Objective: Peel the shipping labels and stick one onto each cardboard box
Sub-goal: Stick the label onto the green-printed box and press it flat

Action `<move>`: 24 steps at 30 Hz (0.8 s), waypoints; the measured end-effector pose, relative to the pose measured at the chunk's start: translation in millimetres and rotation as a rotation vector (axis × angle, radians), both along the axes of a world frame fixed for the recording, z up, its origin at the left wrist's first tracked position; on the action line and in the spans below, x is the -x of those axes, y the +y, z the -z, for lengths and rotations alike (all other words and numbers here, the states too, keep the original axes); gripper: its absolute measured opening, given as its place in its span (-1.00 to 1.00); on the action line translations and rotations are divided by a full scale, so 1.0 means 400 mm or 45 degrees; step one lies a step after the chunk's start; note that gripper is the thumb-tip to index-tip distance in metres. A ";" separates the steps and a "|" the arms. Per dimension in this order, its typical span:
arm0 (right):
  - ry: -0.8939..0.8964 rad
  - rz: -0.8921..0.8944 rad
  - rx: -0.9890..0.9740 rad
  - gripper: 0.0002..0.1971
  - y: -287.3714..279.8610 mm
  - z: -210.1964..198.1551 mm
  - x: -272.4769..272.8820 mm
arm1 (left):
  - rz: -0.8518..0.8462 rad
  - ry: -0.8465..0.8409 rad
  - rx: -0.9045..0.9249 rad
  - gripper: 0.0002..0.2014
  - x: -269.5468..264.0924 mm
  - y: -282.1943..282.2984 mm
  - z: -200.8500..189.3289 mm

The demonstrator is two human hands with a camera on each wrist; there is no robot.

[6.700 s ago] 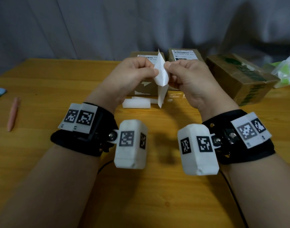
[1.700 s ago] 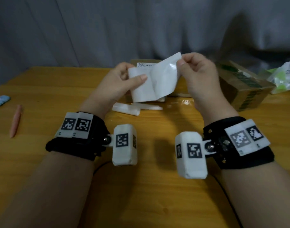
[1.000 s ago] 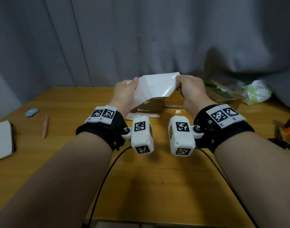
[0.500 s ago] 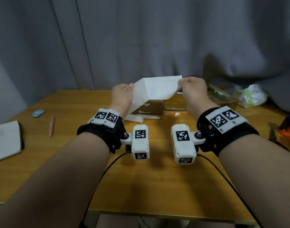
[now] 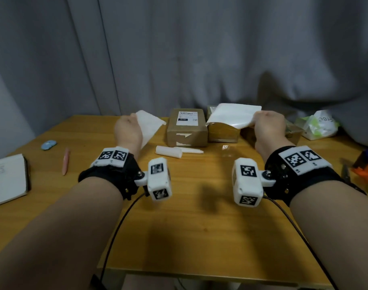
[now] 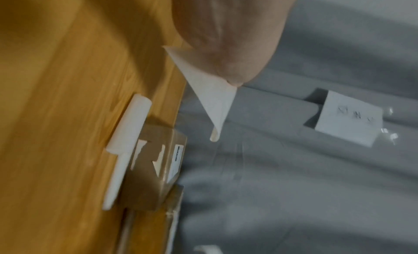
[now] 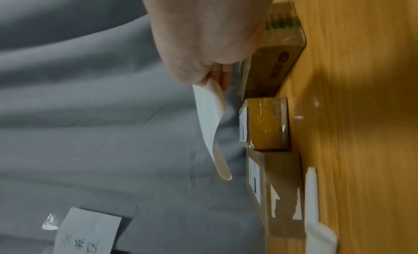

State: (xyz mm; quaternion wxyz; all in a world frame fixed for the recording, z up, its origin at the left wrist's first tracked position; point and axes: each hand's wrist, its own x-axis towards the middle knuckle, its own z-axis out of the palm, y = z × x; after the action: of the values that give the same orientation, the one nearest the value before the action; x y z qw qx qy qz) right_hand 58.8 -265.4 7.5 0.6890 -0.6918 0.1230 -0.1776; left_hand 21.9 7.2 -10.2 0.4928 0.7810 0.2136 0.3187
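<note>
Three cardboard boxes stand at the back of the wooden table (image 5: 199,227). The left box (image 5: 186,132) carries a printed label (image 5: 187,118) on top. My right hand (image 5: 268,127) pinches a peeled white label (image 5: 233,116) by its right edge and holds it flat just above the middle box (image 5: 221,133); the right wrist view shows this label (image 7: 209,118) hanging clear of the boxes. The right box (image 5: 293,132) is mostly hidden behind that hand. My left hand (image 5: 127,127) grips the white backing sheet (image 5: 150,126) left of the boxes, above the table.
Two rolled white paper strips (image 5: 169,151) lie in front of the left box. A pink pen (image 5: 65,162), a blue object (image 5: 48,145) and a notebook (image 5: 7,178) lie at the left. A plastic bag (image 5: 316,126) and an orange tool (image 5: 365,168) are at the right. A grey curtain hangs behind.
The two sheets have come fully apart. My left hand has swung left with the backing sheet; my right hand has carried the label right and down over the boxes.
</note>
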 end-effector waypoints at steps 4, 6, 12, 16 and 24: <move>0.022 -0.070 0.021 -0.82 0.025 0.002 0.019 | 0.075 0.107 -0.478 -0.76 -0.006 -0.035 0.006; 0.033 -0.099 0.031 -0.83 0.041 0.003 0.019 | 0.131 0.168 -0.725 -0.81 -0.009 -0.056 0.011; 0.115 -0.141 0.014 -0.83 0.035 0.003 0.021 | 0.491 0.372 -1.401 -0.87 0.013 -0.073 0.065; 0.124 -0.144 0.076 -0.75 0.024 0.011 0.025 | 0.713 0.942 -1.372 -0.49 0.023 -0.057 0.086; 0.134 -0.185 0.096 -0.80 0.040 -0.003 0.042 | 0.443 0.273 -1.120 -0.61 0.023 -0.092 0.024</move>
State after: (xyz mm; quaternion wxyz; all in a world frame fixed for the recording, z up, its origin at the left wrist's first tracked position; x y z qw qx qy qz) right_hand 42.1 -249.6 8.5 0.6660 -0.7328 0.1018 -0.0950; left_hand 12.6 -29.4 -19.7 0.1372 0.9678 -0.0255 0.2095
